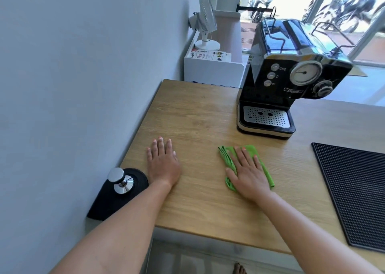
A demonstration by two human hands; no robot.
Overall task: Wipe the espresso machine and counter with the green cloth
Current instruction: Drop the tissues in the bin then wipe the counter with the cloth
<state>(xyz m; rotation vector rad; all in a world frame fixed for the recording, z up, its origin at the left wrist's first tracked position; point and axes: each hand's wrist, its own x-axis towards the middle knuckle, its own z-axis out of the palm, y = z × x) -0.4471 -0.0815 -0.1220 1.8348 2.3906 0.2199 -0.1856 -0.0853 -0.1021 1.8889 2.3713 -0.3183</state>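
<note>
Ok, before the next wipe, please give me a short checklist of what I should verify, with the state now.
1. Right hand flat on the green cloth: ok.
2. Cloth lies on the counter: ok.
3. Left hand empty, resting on the counter: ok.
4. Path to the espresso machine free of objects: ok.
5. Tamper stands apart from the cloth: ok.
6. Cloth damp enough: cannot tell.
</note>
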